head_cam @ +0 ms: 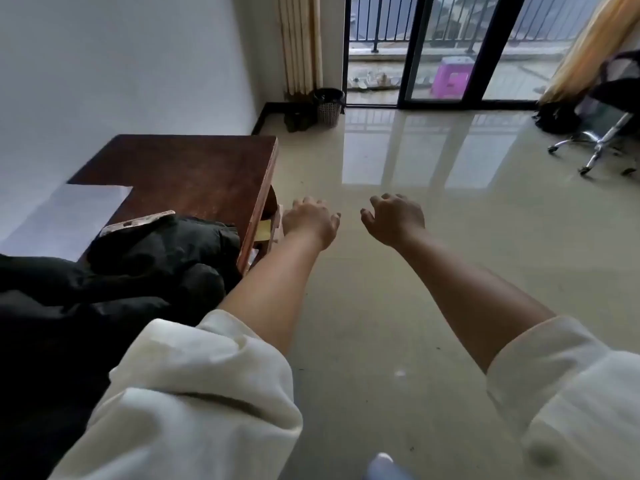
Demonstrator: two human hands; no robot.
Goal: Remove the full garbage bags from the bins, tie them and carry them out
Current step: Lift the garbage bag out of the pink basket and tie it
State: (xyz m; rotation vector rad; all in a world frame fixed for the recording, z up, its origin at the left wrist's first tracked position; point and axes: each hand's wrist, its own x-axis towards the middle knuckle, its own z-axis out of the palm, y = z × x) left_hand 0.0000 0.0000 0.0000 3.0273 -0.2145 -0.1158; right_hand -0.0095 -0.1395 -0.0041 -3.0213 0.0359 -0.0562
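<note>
1. Floor (398, 306) under and ahead of both hands is bare glossy tile, open all the way to the balcony door (450, 50).
2. Counter (194, 174) edge runs just left of the left hand (310, 220); the corner sits almost at its knuckles, whether touching I can't tell.
3. Bin (328, 106) is far ahead of the left hand, in the corner beside the door frame, with a dark liner at its rim. How full it is can't be made out at this range.
4. Office chair (602, 133) is far ahead-right of the right hand (394, 216), cut off by the frame edge.
5. Black clothing (138, 271) is heaped on the counter behind the left hand, with a phone (138, 221) on top, partly buried.
6. Both arms stretched forward, palms down, cream sleeves (194, 393) pushed up.
7. Both hands: fingers loosely curled and spread, holding nothing.
</note>
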